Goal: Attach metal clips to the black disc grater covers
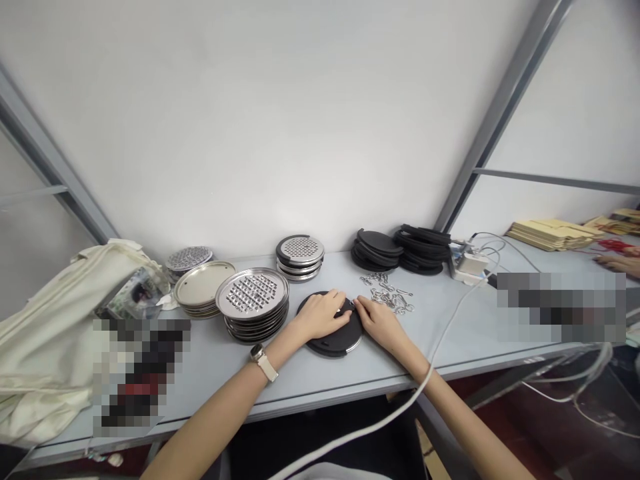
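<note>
Left hand [324,316] spread wide, resting on black disc [327,345], near front edge of surface [310,385]. Right hand [381,324] narrow, fingertips at disc's right rim; can't tell if gripping. Looks like fine rim work, calling for steady disc. Metal clips [395,303] just beyond right hand; stacked grater plates [253,294] left of disc; black stack [379,243] near back edge.

The left hand [327,315] spreads palm-down, right hand [376,320] close beside.

There are three grater stacks [253,293], two black stacks [377,243], one watch [257,353].
</note>
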The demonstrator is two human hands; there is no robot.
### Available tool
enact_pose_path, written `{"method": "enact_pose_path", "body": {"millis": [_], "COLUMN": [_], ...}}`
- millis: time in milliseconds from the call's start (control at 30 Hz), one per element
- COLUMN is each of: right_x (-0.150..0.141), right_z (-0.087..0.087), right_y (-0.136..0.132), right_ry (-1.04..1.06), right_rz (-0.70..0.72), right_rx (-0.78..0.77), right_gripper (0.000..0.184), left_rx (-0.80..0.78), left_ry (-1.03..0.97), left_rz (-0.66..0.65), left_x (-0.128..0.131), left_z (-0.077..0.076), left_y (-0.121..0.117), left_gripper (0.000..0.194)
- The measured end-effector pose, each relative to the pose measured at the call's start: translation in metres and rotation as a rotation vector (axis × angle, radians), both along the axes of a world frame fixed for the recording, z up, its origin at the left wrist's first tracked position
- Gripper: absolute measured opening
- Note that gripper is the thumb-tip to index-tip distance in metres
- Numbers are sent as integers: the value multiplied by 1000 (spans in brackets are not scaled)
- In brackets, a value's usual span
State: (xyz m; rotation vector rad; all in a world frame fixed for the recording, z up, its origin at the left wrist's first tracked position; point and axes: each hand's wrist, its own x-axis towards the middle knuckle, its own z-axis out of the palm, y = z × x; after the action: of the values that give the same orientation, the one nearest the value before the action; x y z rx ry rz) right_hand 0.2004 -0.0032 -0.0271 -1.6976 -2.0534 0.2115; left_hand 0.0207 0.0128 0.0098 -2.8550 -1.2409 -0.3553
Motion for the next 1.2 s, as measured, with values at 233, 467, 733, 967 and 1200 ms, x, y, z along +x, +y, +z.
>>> {"method": "enact_pose_path", "body": {"millis": [233,467,733,967,1200], "right_x": [1,2,0,0,2], "right_z": [0,1,3,6,7], "right_y": [-7,-8,-16,-22,-23], "right_ry": [-103,-184,-135,-68,9], "right_rz": [14,49,123,163,208], "right_rx": [32,14,-14,-45,-55], "right_gripper": [32,25,28,31,27], "left_rx": [9,34,21,4,-47], "left_ry": [-27,19,21,-35,-69], "left_rz": [-44,-96,-143,-166,-170], "left_x": [-3,2,-8,-9,-9], "left_z": [0,-1,2,1,3], "left_y": [-1,5,2,1,0], "left_gripper": [31,29,26,21,22]}}
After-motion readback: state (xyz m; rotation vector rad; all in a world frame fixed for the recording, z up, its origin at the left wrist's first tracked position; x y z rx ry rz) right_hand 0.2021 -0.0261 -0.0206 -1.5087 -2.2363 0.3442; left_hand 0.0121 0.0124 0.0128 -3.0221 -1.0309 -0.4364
